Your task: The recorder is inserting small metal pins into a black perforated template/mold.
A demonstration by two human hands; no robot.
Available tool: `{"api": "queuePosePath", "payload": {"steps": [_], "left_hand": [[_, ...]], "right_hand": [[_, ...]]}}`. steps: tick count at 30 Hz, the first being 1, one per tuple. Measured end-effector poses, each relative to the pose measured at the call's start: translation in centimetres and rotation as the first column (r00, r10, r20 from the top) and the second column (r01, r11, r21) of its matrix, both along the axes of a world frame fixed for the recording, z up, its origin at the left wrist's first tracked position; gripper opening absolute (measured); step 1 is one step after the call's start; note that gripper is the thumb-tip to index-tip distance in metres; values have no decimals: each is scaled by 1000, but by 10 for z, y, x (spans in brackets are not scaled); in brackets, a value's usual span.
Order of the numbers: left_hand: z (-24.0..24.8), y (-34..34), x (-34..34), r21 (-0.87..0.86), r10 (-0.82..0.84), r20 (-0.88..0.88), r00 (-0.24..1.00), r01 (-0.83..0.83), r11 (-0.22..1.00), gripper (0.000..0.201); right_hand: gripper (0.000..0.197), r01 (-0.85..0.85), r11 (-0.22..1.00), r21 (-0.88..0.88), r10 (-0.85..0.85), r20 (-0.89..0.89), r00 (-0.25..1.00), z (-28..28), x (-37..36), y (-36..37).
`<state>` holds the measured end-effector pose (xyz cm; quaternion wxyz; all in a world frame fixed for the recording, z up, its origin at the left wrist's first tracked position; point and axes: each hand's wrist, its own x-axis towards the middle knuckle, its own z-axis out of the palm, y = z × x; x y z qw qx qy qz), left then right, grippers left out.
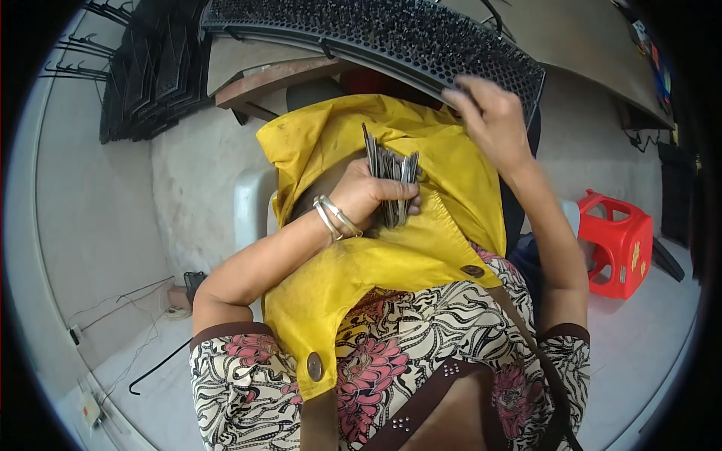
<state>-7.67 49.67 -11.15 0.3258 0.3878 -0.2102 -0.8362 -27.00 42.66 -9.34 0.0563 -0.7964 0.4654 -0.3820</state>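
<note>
My left hand (362,193), with two bangles at its wrist, is closed round a bundle of thin dark metal strips (389,174). They stand roughly upright over my lap, their ends uneven. My right hand (496,124) is raised at the front right edge of a long black tray full of small holes (376,36). Its thumb and fingers are bent together and slightly blurred; whatever is between them, if anything, does not show. Many thin dark pieces stick up from the tray's holes. A yellow apron (459,177) spreads over my lap beneath both hands.
A wooden bench (274,78) supports the tray. Black racks with hooks (154,83) hang at the far left. To the right stands a red plastic stool (620,248); a pale chair part (252,204) shows left of my lap. Cables (143,319) lie along the left wall.
</note>
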Motion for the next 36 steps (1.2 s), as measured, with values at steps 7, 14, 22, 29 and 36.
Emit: {"api": "queuePosePath", "payload": {"steps": [7, 14, 22, 29, 36], "left_hand": [[8, -6, -7, 26, 54, 14, 998, -55, 998, 16], [14, -15, -16, 20, 69, 81, 994, -71, 997, 15], [15, -26, -27, 81, 124, 91, 988, -132, 988, 11], [1, -34, -20, 193, 261, 29, 965, -262, 946, 11], [9, -30, -25, 215, 237, 19, 971, -236, 948, 13]], "right_hand": [[13, -409, 562, 719, -106, 553, 826, -3, 18, 51], [9, -391, 578, 716, -329, 643, 692, -1, 16, 48], [10, -275, 690, 670, -345, 637, 689, -5, 9, 52], [9, -80, 882, 464, -303, 689, 658, 4, -1, 29], [9, 205, 967, -152, -143, 341, 929, -4, -8, -32]]}}
